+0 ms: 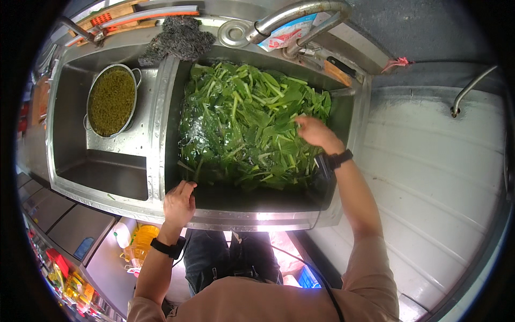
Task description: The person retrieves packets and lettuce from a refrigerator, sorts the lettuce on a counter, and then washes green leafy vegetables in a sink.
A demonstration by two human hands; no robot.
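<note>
Leafy greens [257,120] with pale stems float in water in the right basin of a stainless steel sink [257,217]. Over their right side is my right hand [318,132], slightly blurred, fingers bent and tips at the leaves by a pale stem. Whether it grips that stem I cannot tell. My left hand [180,203] rests at the basin's front left corner, by the divider, with its fingers close together over the rim. A few stems stick up just beyond those fingertips; the underside of this hand is hidden.
In the left basin, a two-handled metal colander [111,100] of small green-brown grains sits on a perforated tray [139,135]. Dark mesh [177,40] drapes over the divider's back end. A thick metal faucet [297,18] arches behind the right basin. A wooden-handled tool [338,72] lies at the back right corner.
</note>
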